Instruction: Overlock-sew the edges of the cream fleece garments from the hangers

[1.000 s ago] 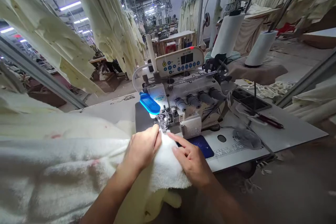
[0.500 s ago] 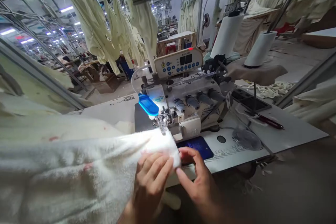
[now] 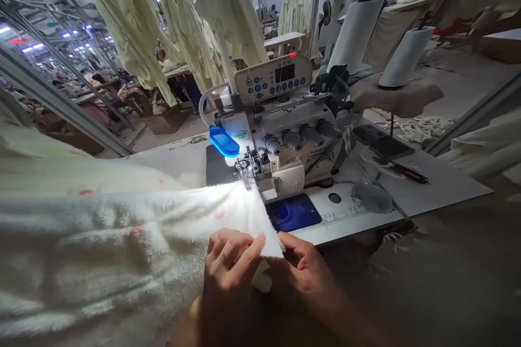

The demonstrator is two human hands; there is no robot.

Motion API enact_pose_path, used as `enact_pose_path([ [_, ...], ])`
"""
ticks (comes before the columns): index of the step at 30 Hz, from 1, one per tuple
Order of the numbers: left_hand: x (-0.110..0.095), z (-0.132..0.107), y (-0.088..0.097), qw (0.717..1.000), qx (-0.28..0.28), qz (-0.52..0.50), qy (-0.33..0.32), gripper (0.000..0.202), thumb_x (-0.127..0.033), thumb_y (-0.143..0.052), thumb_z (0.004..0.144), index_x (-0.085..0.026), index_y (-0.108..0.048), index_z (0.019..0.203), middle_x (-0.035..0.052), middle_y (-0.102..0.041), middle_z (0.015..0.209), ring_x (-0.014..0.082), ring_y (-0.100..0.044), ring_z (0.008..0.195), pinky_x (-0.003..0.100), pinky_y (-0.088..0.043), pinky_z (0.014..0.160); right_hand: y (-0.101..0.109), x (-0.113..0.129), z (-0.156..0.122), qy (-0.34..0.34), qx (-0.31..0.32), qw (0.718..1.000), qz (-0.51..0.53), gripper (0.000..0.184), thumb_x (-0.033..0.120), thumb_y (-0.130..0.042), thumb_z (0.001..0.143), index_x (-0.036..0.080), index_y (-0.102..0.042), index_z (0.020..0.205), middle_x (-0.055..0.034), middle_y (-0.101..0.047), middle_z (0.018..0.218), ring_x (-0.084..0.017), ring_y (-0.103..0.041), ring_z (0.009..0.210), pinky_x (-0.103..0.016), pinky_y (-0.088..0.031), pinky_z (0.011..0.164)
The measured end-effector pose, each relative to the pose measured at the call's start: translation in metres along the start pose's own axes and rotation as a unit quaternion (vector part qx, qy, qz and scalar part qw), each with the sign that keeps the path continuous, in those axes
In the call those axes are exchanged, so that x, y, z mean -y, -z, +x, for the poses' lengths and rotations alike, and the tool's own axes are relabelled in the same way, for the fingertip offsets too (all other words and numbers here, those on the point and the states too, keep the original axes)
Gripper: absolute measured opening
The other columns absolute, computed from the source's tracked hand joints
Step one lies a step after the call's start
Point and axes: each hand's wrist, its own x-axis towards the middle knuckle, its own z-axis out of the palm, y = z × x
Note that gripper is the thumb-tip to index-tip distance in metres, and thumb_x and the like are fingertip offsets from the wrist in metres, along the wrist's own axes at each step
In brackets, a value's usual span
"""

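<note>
A fluffy white fabric piece [image 3: 163, 222] with small pinkish marks spreads from the left to the presser foot of the overlock sewing machine [image 3: 285, 146]. Its right edge runs from the foot down to my hands. My left hand [image 3: 232, 260] grips the fabric near that edge, thumb on top and fingers curled. On the edge's lower corner my right hand [image 3: 303, 263] is closed, its fingertips partly hidden behind the cloth. A blue lamp [image 3: 224, 142] lights the needle area, just above the fabric's far corner.
Two white thread cones [image 3: 358, 32] stand behind the machine at right. A phone [image 3: 382, 141] and dark-handled scissors [image 3: 409, 172] lie on the white table [image 3: 448, 184]. A clear round dish [image 3: 371, 197] is near the table's front edge. Cream garments [image 3: 134, 27] hang behind.
My right hand has gone from spread fingers beside the cloth to closing on its corner. The fabric edge now lies flatter and straighter, and my left hand has shifted slightly. The view has tilted a little.
</note>
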Motion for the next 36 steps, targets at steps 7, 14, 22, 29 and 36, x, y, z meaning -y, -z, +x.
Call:
enact_pose_path([
  [7,-0.013,-0.004,0.002,0.997,0.001,0.06,-0.039,0.025,-0.007,-0.061,0.076,-0.012,-0.062,0.101,0.0067,-0.056,0.086,0.0167,-0.052,0.083,0.035,-0.04,0.08,0.006,0.007,-0.01,-0.044,0.075,0.99,0.114,0.039,0.05,-0.047,0.086,0.015,-0.053,0.068,0.0041,-0.036,0.054,-0.008,-0.031,0.049,-0.02,-0.025,0.046],
  [14,-0.013,-0.003,0.005,0.989,0.016,0.144,-0.038,0.019,-0.007,-0.057,0.08,-0.016,-0.064,0.094,0.0015,-0.047,0.071,0.0142,-0.046,0.075,0.034,-0.035,0.081,0.019,-0.004,-0.006,0.203,-0.086,0.96,-0.174,0.023,0.023,-0.054,0.085,0.023,-0.061,0.107,-0.0008,-0.057,0.077,-0.012,-0.051,0.06,-0.023,-0.043,0.057],
  [22,-0.008,-0.001,-0.008,0.995,-0.012,0.099,-0.017,0.021,-0.009,-0.054,0.079,-0.015,-0.057,0.1,0.0066,-0.061,0.092,0.0204,-0.054,0.102,0.045,-0.039,0.098,0.018,-0.007,0.011,0.398,-0.103,0.869,-0.275,0.016,0.011,-0.047,0.089,0.022,-0.057,0.095,-0.0036,-0.06,0.088,-0.014,-0.056,0.075,-0.027,-0.045,0.067],
  [29,0.02,0.0,0.0,0.981,0.085,0.156,-0.076,0.041,-0.004,-0.037,0.084,-0.008,-0.052,0.122,0.012,-0.057,0.125,0.0238,-0.043,0.125,0.042,-0.035,0.106,0.021,-0.006,0.019,0.424,-0.112,0.841,-0.318,0.021,0.005,-0.052,0.083,0.019,-0.056,0.098,-0.0051,-0.062,0.09,-0.015,-0.053,0.076,-0.031,-0.04,0.069],
  [36,0.032,0.015,0.004,0.978,0.109,0.172,-0.052,0.045,0.001,-0.037,0.081,-0.008,-0.05,0.123,0.0143,-0.055,0.126,0.0235,-0.044,0.125,0.041,-0.041,0.103,0.023,0.005,0.046,0.458,-0.153,0.814,-0.324,0.015,0.009,-0.052,0.084,0.018,-0.057,0.095,-0.0048,-0.066,0.088,-0.015,-0.054,0.071,-0.031,-0.038,0.066],
])
